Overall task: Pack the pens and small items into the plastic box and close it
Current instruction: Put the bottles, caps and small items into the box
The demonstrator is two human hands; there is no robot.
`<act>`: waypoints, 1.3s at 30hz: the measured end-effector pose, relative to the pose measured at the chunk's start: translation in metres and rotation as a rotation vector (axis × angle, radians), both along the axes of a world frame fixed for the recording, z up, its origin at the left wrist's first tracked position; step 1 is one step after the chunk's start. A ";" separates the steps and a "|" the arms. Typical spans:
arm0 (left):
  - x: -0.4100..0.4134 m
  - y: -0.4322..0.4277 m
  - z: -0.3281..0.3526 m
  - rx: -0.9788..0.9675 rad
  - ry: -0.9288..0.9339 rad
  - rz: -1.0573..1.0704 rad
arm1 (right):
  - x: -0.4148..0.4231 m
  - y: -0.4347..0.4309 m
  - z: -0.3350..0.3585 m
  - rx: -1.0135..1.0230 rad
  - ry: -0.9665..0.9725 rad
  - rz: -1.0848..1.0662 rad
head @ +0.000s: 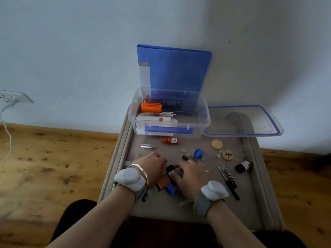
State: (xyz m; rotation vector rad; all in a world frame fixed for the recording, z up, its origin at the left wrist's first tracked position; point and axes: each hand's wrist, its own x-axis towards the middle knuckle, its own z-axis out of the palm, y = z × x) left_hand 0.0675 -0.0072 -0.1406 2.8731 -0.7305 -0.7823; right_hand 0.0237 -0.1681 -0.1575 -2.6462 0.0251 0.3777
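A clear plastic box (202, 122) stands open at the back of the small table (179, 208), holding pens, white sticks and an orange holder (151, 106). Its blue-rimmed lid (250, 120) lies to the right. My left hand (152, 166) and my right hand (188, 174) meet at the table's middle, fingers curled around a cluster of small items: a black piece (170, 168), an orange-black one (163, 182) and a blue one (171, 189). Which hand grips which I cannot tell. Loose items remain: a red bottle (170, 140), a silver tube (147, 146), a blue clip (198, 153).
A blue folder (175, 68) leans on the wall behind the box. Two round wooden pieces (217, 144) (227, 155), a dark vial (243, 166) and black pens (229, 179) lie on the right. Wooden floor surrounds the table; a power strip (14, 97) sits left.
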 end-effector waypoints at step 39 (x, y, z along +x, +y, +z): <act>0.014 0.017 0.011 -0.595 -0.139 0.621 | 0.000 0.009 0.010 -0.134 -0.139 0.303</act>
